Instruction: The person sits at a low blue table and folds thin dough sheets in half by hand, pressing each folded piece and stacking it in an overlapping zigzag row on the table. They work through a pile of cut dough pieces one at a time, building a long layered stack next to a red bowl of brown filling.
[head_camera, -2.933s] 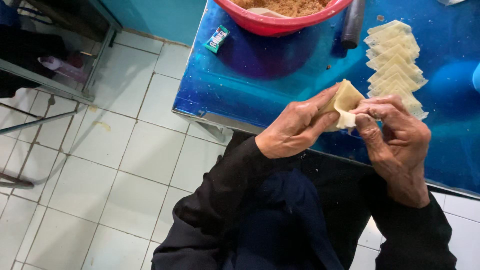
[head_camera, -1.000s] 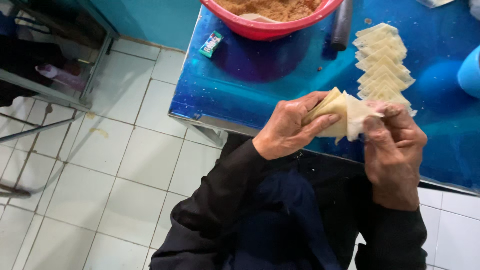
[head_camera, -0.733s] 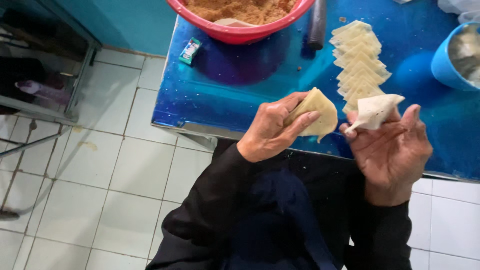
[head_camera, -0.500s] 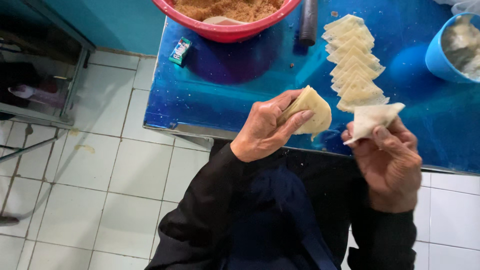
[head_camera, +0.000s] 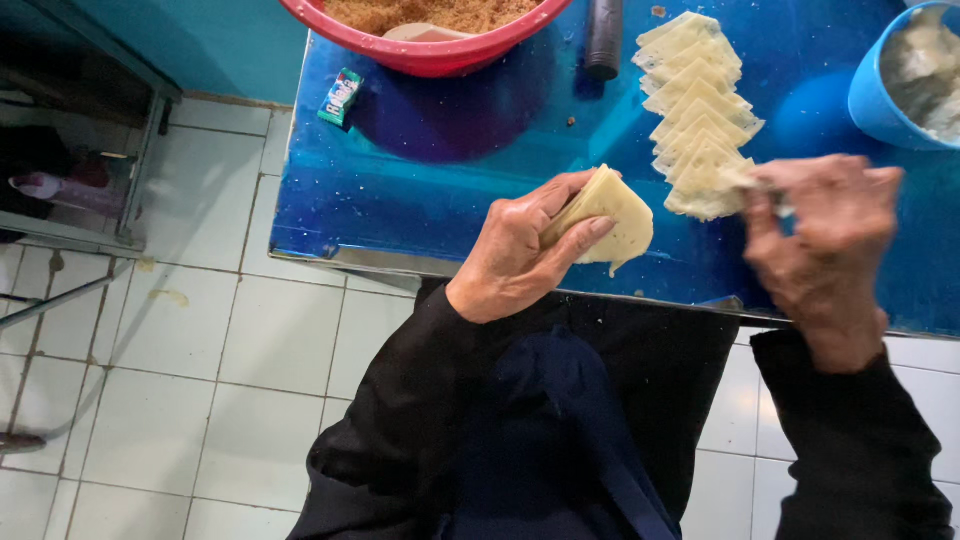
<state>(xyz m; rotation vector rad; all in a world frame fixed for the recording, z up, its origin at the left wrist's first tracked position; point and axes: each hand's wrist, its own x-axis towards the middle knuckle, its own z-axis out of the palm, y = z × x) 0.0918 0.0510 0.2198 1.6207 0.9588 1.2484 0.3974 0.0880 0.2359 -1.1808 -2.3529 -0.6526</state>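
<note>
One pale, thin dough sheet folded into a cone sits pinched in the closed fingers of the left hand, above the near edge of the glossy blue tabletop. The right hand, blurred, pinches the nearest piece of a row of triangular pastry folds toward the far right; a red bowl of brown crumbly filling stands at the far edge

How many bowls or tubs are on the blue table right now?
2: a red bowl of brown filling at the table's top edge, and a blue tub at the top right corner. Both are cut off by the frame.
</note>
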